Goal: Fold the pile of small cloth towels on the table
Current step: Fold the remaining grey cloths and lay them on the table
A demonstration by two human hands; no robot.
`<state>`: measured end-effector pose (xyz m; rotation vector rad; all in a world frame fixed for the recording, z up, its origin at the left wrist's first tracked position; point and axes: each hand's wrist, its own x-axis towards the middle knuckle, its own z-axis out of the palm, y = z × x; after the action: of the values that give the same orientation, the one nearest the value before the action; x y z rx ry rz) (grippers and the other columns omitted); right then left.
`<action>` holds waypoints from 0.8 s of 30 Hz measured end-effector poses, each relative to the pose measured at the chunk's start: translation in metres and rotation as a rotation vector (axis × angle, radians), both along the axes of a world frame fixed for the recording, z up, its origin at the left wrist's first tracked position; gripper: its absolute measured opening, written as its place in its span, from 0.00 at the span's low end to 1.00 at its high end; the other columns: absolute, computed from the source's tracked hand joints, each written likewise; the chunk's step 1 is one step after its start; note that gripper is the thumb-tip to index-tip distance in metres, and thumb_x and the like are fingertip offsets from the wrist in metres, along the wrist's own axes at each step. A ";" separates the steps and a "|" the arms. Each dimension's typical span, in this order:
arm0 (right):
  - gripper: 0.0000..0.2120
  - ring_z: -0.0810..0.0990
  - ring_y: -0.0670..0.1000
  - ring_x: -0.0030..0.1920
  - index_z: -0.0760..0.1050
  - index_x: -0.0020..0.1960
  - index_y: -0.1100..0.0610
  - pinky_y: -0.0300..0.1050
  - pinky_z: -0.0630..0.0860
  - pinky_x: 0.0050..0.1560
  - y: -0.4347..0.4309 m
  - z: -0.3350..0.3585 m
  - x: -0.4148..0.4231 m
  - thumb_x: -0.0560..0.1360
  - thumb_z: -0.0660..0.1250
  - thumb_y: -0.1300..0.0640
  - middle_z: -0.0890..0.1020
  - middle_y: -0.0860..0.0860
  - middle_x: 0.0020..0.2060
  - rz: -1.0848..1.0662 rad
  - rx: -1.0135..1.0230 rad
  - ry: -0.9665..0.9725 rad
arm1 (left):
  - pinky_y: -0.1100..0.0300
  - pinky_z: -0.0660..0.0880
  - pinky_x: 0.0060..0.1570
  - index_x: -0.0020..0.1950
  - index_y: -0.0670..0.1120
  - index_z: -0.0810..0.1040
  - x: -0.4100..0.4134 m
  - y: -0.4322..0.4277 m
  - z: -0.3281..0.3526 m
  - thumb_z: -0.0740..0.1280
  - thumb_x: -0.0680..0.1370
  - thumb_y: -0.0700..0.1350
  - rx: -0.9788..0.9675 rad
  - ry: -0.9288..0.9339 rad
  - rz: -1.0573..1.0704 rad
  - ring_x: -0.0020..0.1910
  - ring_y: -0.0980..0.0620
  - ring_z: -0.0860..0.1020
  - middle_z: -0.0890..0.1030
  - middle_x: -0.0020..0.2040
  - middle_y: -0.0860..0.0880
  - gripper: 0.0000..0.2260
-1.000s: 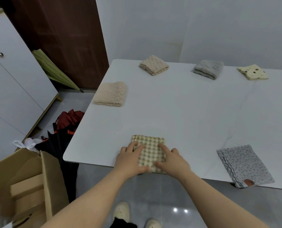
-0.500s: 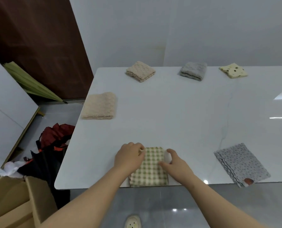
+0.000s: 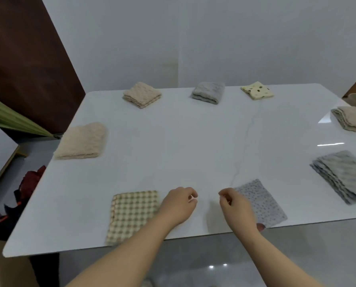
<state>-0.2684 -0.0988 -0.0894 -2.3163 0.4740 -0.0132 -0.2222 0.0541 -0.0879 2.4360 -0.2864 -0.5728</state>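
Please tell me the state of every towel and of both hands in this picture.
checked towel: folded, untouched
grey dotted towel: folded
grey streaked towel: folded
beige towel at right: folded, cut by frame
yellow spotted towel: folded
grey fluffy towel: folded
beige waffle towel: folded
beige fluffy towel: folded
left hand: curled, holds nothing
right hand: curled, holds nothing

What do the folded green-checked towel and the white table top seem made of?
The folded green-checked towel looks like thin woven cotton, matte: flat layers, check pattern. The white table top looks like polished stone, perhaps marble or imitation: faint grey veins, bright reflections.
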 end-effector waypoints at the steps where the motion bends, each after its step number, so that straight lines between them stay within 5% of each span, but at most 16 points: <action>1: 0.10 0.77 0.49 0.43 0.78 0.53 0.56 0.43 0.70 0.42 -0.015 0.001 -0.001 0.76 0.60 0.59 0.80 0.48 0.41 -0.009 -0.031 -0.023 | 0.59 0.70 0.56 0.62 0.49 0.74 -0.003 -0.014 -0.002 0.58 0.79 0.47 -0.005 0.013 0.035 0.58 0.50 0.74 0.75 0.59 0.49 0.13; 6: 0.14 0.73 0.57 0.59 0.75 0.60 0.57 0.49 0.69 0.55 -0.089 -0.003 -0.005 0.76 0.60 0.59 0.78 0.55 0.58 -0.019 -0.257 0.026 | 0.59 0.70 0.54 0.64 0.47 0.70 -0.020 -0.072 -0.011 0.59 0.79 0.47 -0.054 0.087 0.149 0.56 0.51 0.74 0.75 0.58 0.48 0.14; 10: 0.18 0.70 0.59 0.61 0.69 0.65 0.56 0.50 0.68 0.57 -0.122 -0.009 -0.011 0.75 0.61 0.58 0.72 0.57 0.64 -0.019 -0.204 0.120 | 0.57 0.72 0.49 0.58 0.44 0.64 -0.036 -0.101 -0.018 0.61 0.78 0.48 -0.104 0.119 0.340 0.48 0.47 0.75 0.76 0.52 0.45 0.13; 14: 0.21 0.70 0.59 0.62 0.66 0.67 0.60 0.51 0.68 0.59 -0.140 -0.016 -0.016 0.74 0.62 0.60 0.71 0.59 0.63 -0.037 -0.021 0.131 | 0.61 0.69 0.48 0.62 0.47 0.63 -0.041 -0.118 -0.017 0.63 0.77 0.47 -0.185 0.109 0.356 0.51 0.49 0.73 0.71 0.54 0.47 0.16; 19: 0.23 0.73 0.56 0.57 0.64 0.68 0.59 0.50 0.72 0.55 -0.146 -0.017 -0.020 0.74 0.61 0.61 0.72 0.57 0.60 -0.037 0.113 0.119 | 0.58 0.67 0.63 0.65 0.49 0.68 -0.045 -0.129 -0.021 0.63 0.76 0.42 -0.192 0.036 0.319 0.61 0.49 0.71 0.71 0.63 0.46 0.18; 24: 0.19 0.76 0.50 0.44 0.67 0.65 0.58 0.43 0.69 0.39 -0.143 -0.020 -0.015 0.74 0.61 0.60 0.76 0.52 0.46 0.040 0.168 0.133 | 0.65 0.67 0.56 0.58 0.49 0.72 -0.043 -0.125 -0.025 0.63 0.76 0.41 -0.171 0.002 0.404 0.51 0.53 0.71 0.69 0.57 0.48 0.12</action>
<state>-0.2838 -0.2415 -0.1095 -2.1695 0.4763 0.1945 -0.2656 -0.0712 -0.1128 2.2407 0.1518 -0.3547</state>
